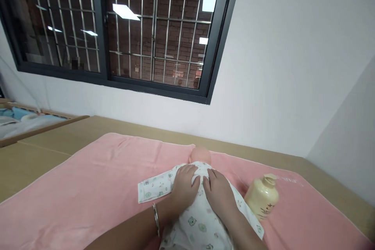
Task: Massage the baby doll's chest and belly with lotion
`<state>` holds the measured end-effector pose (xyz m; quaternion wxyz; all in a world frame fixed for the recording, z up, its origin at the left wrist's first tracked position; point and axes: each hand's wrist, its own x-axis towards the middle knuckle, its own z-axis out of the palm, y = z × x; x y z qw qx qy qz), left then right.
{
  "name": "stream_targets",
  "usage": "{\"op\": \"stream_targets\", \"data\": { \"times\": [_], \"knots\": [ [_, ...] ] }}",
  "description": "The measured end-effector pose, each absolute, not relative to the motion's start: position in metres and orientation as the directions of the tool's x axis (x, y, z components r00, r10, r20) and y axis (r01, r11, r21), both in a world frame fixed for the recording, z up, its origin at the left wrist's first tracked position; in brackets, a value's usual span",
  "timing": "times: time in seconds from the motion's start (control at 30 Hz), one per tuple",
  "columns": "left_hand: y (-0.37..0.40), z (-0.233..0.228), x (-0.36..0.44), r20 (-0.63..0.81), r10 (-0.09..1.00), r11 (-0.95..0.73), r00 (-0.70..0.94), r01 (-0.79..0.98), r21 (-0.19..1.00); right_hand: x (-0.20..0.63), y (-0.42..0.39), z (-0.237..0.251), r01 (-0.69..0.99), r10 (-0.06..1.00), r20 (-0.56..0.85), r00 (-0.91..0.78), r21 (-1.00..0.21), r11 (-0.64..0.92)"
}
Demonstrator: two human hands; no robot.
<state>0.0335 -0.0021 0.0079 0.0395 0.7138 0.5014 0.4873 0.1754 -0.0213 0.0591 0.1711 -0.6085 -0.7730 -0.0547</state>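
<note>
A baby doll (202, 211), as it appears, lies on the pink towel (117, 179) in white clothing with a small green and pink print. Its smooth bare head (200, 154) points away from me, and no facial features show. My left hand (186, 187) rests flat on the left side of its upper body, a silver bangle (156, 219) round the wrist. Beside it, my right hand (218, 192) lies flat on the right side, fingers extended. The two thumbs almost meet in the middle. One long sleeve (155, 187) stretches out to the left over the towel.
A cream-yellow pump bottle (262, 196) stands on the towel to the right, close to the doll's other sleeve. Under the towel is a wooden tabletop (84, 127) against a white wall. A barred window (158, 27) is above; a wooden crib-like frame (43, 127) with bedding sits left.
</note>
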Motion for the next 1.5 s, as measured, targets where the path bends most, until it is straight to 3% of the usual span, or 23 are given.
{"op": "stream_targets", "data": {
  "times": [0.13, 0.33, 0.43, 0.7, 0.97, 1.07, 1.2, 1.27, 1.5],
  "knots": [
    [-0.004, 0.006, 0.032, 0.662, 0.748, -0.497, 0.045, 0.698, 0.515, 0.164, -0.034, 0.064, 0.986, 0.940, 0.306, -0.151, -0.016, 0.163],
    [0.002, 0.010, 0.033, 0.579, 0.814, -0.425, 0.050, 0.731, 0.534, 0.189, -0.006, 0.052, 0.924, 0.941, 0.252, -0.226, -0.250, 0.289],
    [0.003, 0.012, 0.032, 0.576, 0.813, -0.454, 0.081, 0.708, 0.541, 0.196, -0.001, 0.050, 0.887, 0.926, 0.249, -0.285, -0.297, 0.353],
    [0.003, 0.016, 0.033, 0.606, 0.769, -0.555, 0.205, 0.686, 0.471, 0.169, -0.023, 0.061, 0.972, 0.933, 0.313, -0.175, -0.098, 0.215],
    [0.008, 0.013, 0.034, 0.570, 0.813, -0.463, 0.120, 0.727, 0.508, 0.191, -0.001, 0.051, 0.897, 0.915, 0.324, -0.241, -0.285, 0.338],
    [0.006, 0.013, 0.033, 0.582, 0.804, -0.475, 0.117, 0.715, 0.513, 0.185, -0.009, 0.053, 0.928, 0.915, 0.334, -0.225, -0.212, 0.305],
    [-0.001, 0.013, 0.034, 0.638, 0.767, -0.469, 0.067, 0.737, 0.486, 0.169, -0.029, 0.060, 0.992, 0.948, 0.301, -0.108, -0.025, 0.121],
    [-0.003, 0.012, 0.035, 0.652, 0.756, -0.464, 0.057, 0.749, 0.473, 0.166, -0.032, 0.061, 0.996, 0.954, 0.288, -0.089, 0.011, 0.090],
    [0.006, 0.010, 0.034, 0.550, 0.834, -0.379, 0.049, 0.774, 0.507, 0.183, -0.009, 0.048, 0.957, 0.949, 0.262, -0.176, -0.179, 0.227]
  ]
}}
